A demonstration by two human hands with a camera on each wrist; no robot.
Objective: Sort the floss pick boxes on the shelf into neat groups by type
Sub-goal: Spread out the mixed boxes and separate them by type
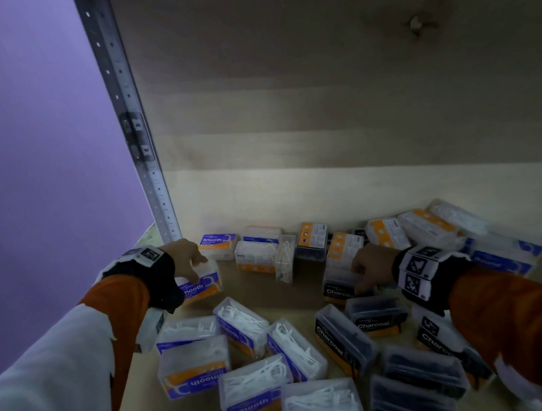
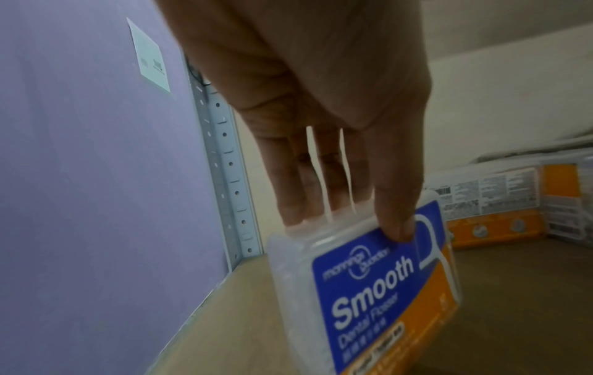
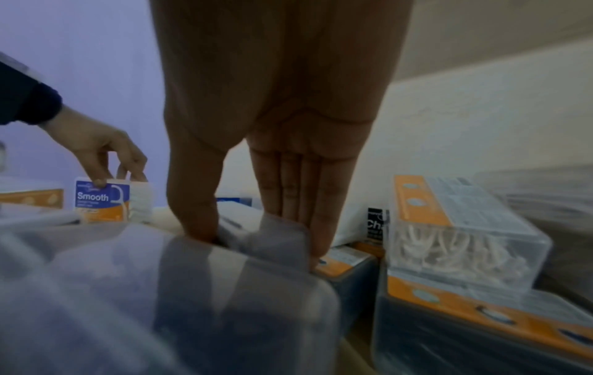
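My left hand (image 1: pixel 189 261) pinches the top of a clear Smooth floss pick box (image 1: pixel 201 284) with a blue and orange label, at the shelf's back left near the metal post. The left wrist view shows the thumb and fingers (image 2: pixel 289 203) gripping that Smooth box (image 2: pixel 378 291) from above, slightly tilted. My right hand (image 1: pixel 365 271) grips a black-labelled Charcoal box (image 1: pixel 338 289) further right. In the right wrist view my right hand (image 3: pixel 256 241) clamps the top of this dark-filled box (image 3: pixel 224 291); the left hand (image 3: pixel 96 149) and its Smooth box (image 3: pixel 102 200) show at far left.
Several Smooth boxes (image 1: pixel 241 326) lie jumbled at the front left and several Charcoal boxes (image 1: pixel 376 322) at the front right. A mixed row (image 1: pixel 312 241) lines the wooden back panel, and more boxes pile up at the right (image 1: pixel 437 225). A perforated metal post (image 1: pixel 144 155) bounds the left.
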